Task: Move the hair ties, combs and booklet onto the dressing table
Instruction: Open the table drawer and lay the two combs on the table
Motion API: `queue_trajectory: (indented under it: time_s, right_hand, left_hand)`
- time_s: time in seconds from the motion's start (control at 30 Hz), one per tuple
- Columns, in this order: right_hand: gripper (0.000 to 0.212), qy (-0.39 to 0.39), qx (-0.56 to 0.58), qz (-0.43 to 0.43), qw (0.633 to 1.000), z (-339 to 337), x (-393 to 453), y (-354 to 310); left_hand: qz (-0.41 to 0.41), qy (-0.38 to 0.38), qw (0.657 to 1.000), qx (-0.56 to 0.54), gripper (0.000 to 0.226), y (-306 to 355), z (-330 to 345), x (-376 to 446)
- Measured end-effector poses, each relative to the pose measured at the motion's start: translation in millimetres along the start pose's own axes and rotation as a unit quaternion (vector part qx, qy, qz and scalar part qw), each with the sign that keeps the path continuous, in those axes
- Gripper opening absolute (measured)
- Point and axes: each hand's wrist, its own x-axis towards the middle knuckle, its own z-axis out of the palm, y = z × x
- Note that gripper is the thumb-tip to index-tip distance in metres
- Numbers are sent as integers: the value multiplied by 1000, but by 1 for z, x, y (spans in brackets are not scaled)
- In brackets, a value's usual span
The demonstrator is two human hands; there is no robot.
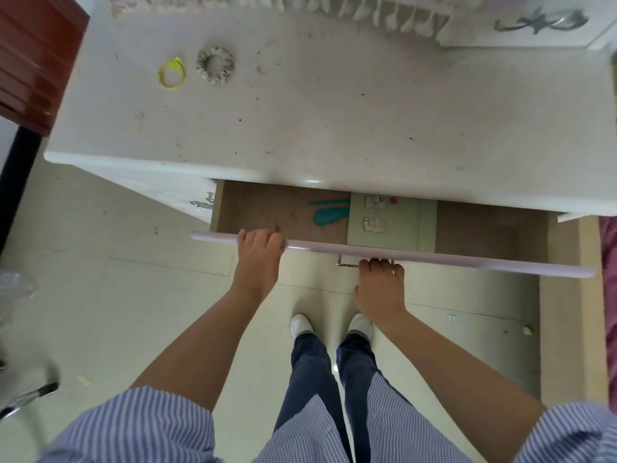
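A yellow hair tie point(171, 74) and a grey patterned scrunchie point(215, 64) lie on the white dressing table point(334, 105) at its far left. Below the tabletop a drawer point(260, 212) stands pulled out. Inside it lie teal combs point(329, 213) and a pale green booklet point(392, 222), both partly hidden under the tabletop edge. My left hand point(258, 253) grips the drawer's pink front edge point(434, 257). My right hand point(380, 282) holds the metal drawer handle point(344, 263) under that front.
A dark red wooden cabinet point(33, 58) stands to the left of the table. A mirror base with a fringe point(367, 11) runs along the table's back. My feet in white shoes point(330, 324) stand on the tiled floor. A chair part point(26, 399) shows at lower left.
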Motion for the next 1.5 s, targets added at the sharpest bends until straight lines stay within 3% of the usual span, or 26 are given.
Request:
queue_trajectory:
  time_s: [0.17, 0.27, 0.4, 0.47, 0.53, 0.6, 0.67, 0.77, 0.87, 0.97, 1.03, 1.17, 1.23, 1.33, 1.5]
  right_hand:
    - [57, -128, 12, -7, 992, 16, 5, 6]
    - [59, -159, 30, -28, 986, 15, 6, 11]
    - [39, -212, 121, -84, 966, -19, -5, 23]
    - [24, -177, 182, -133, 958, -40, -12, 40]
    - [15, -93, 225, -165, 956, -59, -10, 58]
    - [13, -3, 215, -141, 966, -66, 7, 76]
    - [17, -35, 163, -54, 985, -64, 37, 88]
    - [33, -196, 74, 64, 976, -45, 67, 94]
    - [37, -195, 45, -24, 979, -31, 82, 78]
    - [43, -161, 42, -175, 970, -21, 101, 52]
    - [45, -150, 9, -202, 968, -16, 112, 38]
    - [36, -158, -63, -93, 981, -8, 114, 34]
    - [31, -222, -122, -27, 967, -9, 109, 42]
    - [27, -290, -91, 23, 952, -15, 103, 51]
    - [26, -126, -30, -151, 980, -17, 108, 22]
  left_hand:
    - [-12, -43, 998, 38, 28, 5, 5, -5]
    - [-11, -41, 998, 36, 30, 3, 11, -6]
    - [-54, -101, 993, -1, 15, 4, 12, -2]
    - [-58, -145, 987, -23, 20, 8, 10, 5]
    - [-39, -161, 983, -81, 19, 22, 8, 18]
    - [-16, -202, 974, -104, 20, 44, 10, 39]
    - [-8, -240, 967, -90, 25, 67, 22, 64]
    - [-54, -265, 962, -46, 39, 83, 44, 91]
    - [-99, -295, 950, 4, 55, 74, 64, 104]
    - [-85, -289, 953, 18, 52, 60, 74, 109]
    - [-73, -265, 961, 41, 47, 52, 76, 113]
    - [-67, -265, 959, 75, 40, 43, 77, 116]
    - [-84, -277, 955, 70, 37, 42, 77, 118]
    - [-108, -339, 934, 31, 30, 37, 78, 120]
    - [-115, -352, 929, -5, 32, 35, 68, 116]
